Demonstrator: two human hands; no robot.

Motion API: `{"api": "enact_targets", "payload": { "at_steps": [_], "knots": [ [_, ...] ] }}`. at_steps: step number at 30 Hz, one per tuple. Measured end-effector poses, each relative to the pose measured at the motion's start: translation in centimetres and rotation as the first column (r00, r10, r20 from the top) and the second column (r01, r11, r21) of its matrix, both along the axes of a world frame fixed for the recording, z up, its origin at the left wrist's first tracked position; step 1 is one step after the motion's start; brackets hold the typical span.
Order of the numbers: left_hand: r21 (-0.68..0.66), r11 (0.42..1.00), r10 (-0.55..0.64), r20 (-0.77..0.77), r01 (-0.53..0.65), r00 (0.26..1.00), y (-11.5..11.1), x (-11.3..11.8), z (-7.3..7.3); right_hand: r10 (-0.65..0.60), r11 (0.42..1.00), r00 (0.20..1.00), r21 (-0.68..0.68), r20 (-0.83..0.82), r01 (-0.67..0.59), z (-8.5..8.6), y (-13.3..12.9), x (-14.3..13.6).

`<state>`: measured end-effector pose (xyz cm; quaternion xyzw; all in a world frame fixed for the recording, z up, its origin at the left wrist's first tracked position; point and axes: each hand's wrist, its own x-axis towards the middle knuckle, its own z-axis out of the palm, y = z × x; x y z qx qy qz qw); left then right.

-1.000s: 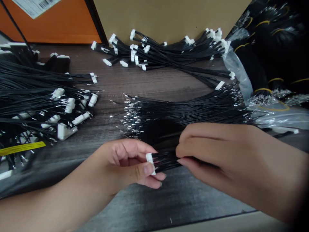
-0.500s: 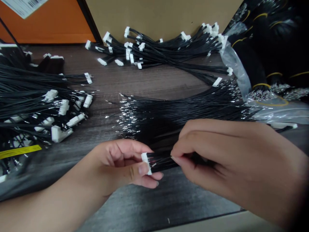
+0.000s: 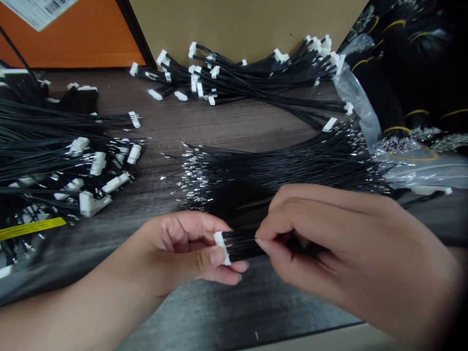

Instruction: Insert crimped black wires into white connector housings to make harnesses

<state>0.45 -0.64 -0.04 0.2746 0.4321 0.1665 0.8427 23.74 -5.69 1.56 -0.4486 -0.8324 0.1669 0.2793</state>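
Observation:
My left hand (image 3: 190, 248) holds a white connector (image 3: 222, 247) between thumb and fingers, with black wires (image 3: 243, 243) running out of its right side. Just right of the connector, my right hand (image 3: 329, 243) pinches a thin black wire between thumb and index finger. The wire's left end lies close to the connector; whether it is seated is too small to tell. Behind both hands lies a wide bundle of loose black wires (image 3: 263, 165) with shiny metal ends.
Finished-looking wires with white connectors (image 3: 248, 78) lie at the back. More connectors and wires (image 3: 97, 163) are piled at left by a yellow strip (image 3: 34, 228). An orange box (image 3: 84, 34), a brown box (image 3: 237, 24) and clear plastic bags (image 3: 356, 97) border the table (image 3: 204, 312).
My right hand has moved slightly left, toward the connector, with the pinched wire. My left hand keeps its hold and has hardly moved.

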Motion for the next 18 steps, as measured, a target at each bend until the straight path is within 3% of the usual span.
{"api": "enact_targets", "payload": {
  "at_steps": [8,14,18],
  "knots": [
    [-0.031,1.0,0.005,0.018,-0.004,1.0,-0.04,-0.26,-0.05,0.01,1.0,0.999,0.018,0.041,-0.011,-0.06,0.16,0.02],
    [-0.036,0.999,-0.02,0.053,0.022,0.998,-0.02,-0.45,-0.15,0.017,0.99,0.991,0.136,0.135,-0.035,-0.25,-0.12,0.24],
    [-0.039,0.999,0.001,0.036,0.0,0.999,-0.08,-0.49,-0.31,0.06,0.996,0.995,0.057,0.082,-0.065,-0.79,0.66,0.36]
  ]
}}
